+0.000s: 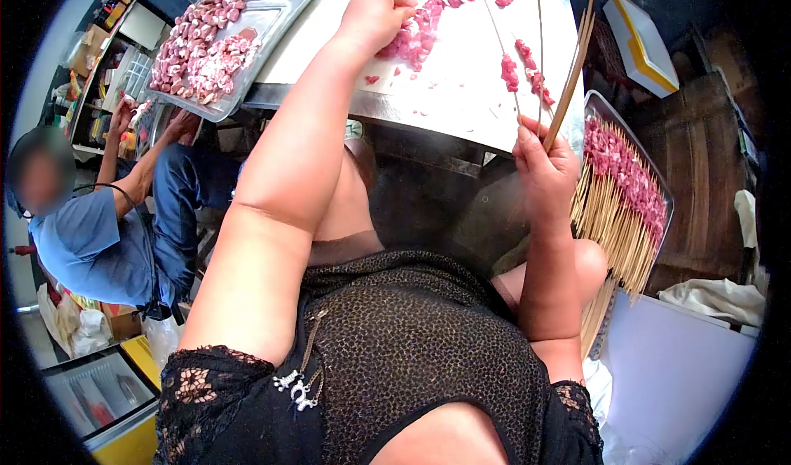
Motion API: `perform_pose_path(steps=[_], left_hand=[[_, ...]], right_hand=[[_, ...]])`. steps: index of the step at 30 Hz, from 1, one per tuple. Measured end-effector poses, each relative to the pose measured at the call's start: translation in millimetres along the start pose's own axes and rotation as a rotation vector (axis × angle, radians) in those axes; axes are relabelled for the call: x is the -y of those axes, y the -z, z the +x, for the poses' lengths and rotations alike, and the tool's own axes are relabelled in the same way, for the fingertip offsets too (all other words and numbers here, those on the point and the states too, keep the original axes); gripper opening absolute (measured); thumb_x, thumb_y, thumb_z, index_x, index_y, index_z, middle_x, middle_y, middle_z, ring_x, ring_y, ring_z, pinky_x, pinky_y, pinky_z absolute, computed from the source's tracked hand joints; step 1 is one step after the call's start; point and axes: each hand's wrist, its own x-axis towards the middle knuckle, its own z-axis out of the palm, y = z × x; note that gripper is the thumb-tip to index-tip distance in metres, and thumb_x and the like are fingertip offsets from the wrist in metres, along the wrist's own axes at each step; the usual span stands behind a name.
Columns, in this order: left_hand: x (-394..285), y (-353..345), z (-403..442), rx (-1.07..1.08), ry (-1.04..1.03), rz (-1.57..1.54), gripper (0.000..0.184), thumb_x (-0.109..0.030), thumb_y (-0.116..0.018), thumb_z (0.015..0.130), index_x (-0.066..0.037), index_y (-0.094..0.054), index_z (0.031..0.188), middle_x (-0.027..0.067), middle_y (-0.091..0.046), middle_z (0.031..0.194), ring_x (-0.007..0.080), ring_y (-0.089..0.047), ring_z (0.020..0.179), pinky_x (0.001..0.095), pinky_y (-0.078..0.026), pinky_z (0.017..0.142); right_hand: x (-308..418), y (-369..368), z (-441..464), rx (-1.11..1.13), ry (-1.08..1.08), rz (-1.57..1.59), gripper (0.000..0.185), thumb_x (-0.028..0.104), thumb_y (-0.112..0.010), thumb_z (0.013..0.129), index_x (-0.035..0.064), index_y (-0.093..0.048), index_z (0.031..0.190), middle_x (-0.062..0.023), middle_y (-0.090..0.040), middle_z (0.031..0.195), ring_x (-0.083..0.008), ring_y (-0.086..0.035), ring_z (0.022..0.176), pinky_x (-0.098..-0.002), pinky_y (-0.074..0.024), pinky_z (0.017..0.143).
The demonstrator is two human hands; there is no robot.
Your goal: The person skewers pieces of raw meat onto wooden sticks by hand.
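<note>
My left hand (377, 18) is over the pile of cut raw meat (424, 30) on the white board, its fingers pinched together at the edge of the pieces. Whatever may be between those fingertips is hidden. Near the table's front edge, my right hand (545, 164) grips a bundle of bare bamboo skewers (574, 69). Thin skewers carrying pieces of meat (534, 73) also run up from its fingers, over the board. Small meat scraps (372, 79) lie scattered on the white surface.
A metal tray (272, 32) of pale meat chunks stands at the left of the table. Down at the right is a tray (669, 189) stacked with filled skewers, beside a white and yellow box (643, 44). Another person (91, 234) sits at the left.
</note>
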Motion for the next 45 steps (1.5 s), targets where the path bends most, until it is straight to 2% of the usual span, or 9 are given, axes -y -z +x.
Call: perform_pose_path(steps=[2,13,15,21,28,35,39,40,45], left_hand=[[-7,-5,-3,-0.032,-0.192,0.301,0.015,-0.015,-0.063,0.080,-0.007,-0.068,0.092,0.0065,-0.067,0.078,0.0149,-0.063,0.072,0.0277,-0.049,0.068],[18,-1,5,-0.100,-0.187,0.105,0.022,-0.018,-0.064,0.082,-0.005,-0.066,0.099,0.0061,-0.067,0.083,0.0097,-0.059,0.072,0.0258,-0.047,0.069],[25,1,2,0.065,-0.050,0.203,0.022,-0.018,-0.063,0.079,-0.008,-0.066,0.097,0.0132,-0.066,0.086,0.0241,-0.064,0.079,0.0321,-0.048,0.074],[9,20,-13,0.242,-0.005,0.525,0.023,-0.016,-0.067,0.072,-0.009,-0.068,0.094,0.0130,-0.066,0.083,0.0246,-0.064,0.076,0.0321,-0.049,0.073],[-5,37,-34,-0.086,0.007,-0.063,0.016,-0.016,-0.071,0.074,-0.002,-0.068,0.082,0.0037,-0.066,0.072,0.0075,-0.059,0.064,0.0229,-0.047,0.060],[-2,33,-25,-0.130,-0.061,-0.655,0.011,-0.012,-0.065,0.080,-0.001,-0.064,0.079,0.0041,-0.065,0.071,0.0080,-0.058,0.060,0.0205,-0.044,0.054],[1,34,-28,0.049,0.036,-0.356,0.028,-0.010,-0.062,0.079,-0.005,-0.060,0.106,0.0030,-0.064,0.077,0.0060,-0.057,0.064,0.0171,-0.042,0.054],[8,32,-28,0.092,0.069,0.004,0.042,-0.007,-0.062,0.076,-0.004,-0.054,0.117,0.0084,-0.067,0.081,0.0107,-0.061,0.064,0.0240,-0.049,0.062],[-3,40,-32,-0.032,-0.050,0.050,0.035,-0.010,-0.060,0.078,-0.002,-0.057,0.113,0.0055,-0.067,0.076,0.0089,-0.059,0.068,0.0228,-0.047,0.064]], right_hand=[[-3,-1,2,0.013,-0.017,0.035,0.019,0.007,-0.058,0.086,-0.0023,-0.060,0.103,0.0016,-0.054,0.070,-0.0024,-0.043,0.056,-0.0150,-0.0310,0.049],[-2,-5,1,0.016,-0.023,0.073,0.020,0.008,-0.059,0.086,-0.0014,-0.060,0.103,0.0032,-0.054,0.067,-0.0003,-0.042,0.052,-0.0143,-0.0295,0.046],[-3,-4,1,0.029,-0.018,0.076,0.020,0.008,-0.059,0.086,-0.0015,-0.060,0.103,0.0036,-0.053,0.067,-0.0002,-0.041,0.051,-0.0142,-0.0292,0.046],[0,-3,-2,0.042,-0.038,0.090,0.020,0.008,-0.059,0.086,-0.0015,-0.060,0.104,0.0039,-0.053,0.067,0.0000,-0.041,0.052,-0.0140,-0.0292,0.046],[-2,-4,-4,0.057,-0.033,0.018,0.021,0.009,-0.059,0.086,-0.0002,-0.061,0.104,0.0031,-0.055,0.068,-0.0009,-0.042,0.053,-0.0148,-0.0316,0.048],[-4,-5,-3,0.088,-0.026,0.014,0.021,0.011,-0.060,0.086,0.0004,-0.061,0.104,0.0030,-0.055,0.067,-0.0014,-0.043,0.054,-0.0150,-0.0327,0.049],[0,-5,-5,0.083,-0.049,-0.005,0.021,0.011,-0.059,0.086,0.0002,-0.061,0.104,0.0035,-0.054,0.067,-0.0012,-0.042,0.054,-0.0151,-0.0326,0.049],[0,-4,-6,0.084,-0.053,-0.006,0.021,0.011,-0.059,0.086,0.0002,-0.061,0.104,0.0035,-0.054,0.067,-0.0012,-0.042,0.054,-0.0151,-0.0326,0.049],[3,-5,-7,0.077,-0.043,-0.033,0.019,0.009,-0.057,0.087,-0.0008,-0.060,0.104,0.0037,-0.052,0.069,0.0003,-0.038,0.053,-0.0134,-0.0267,0.047]])
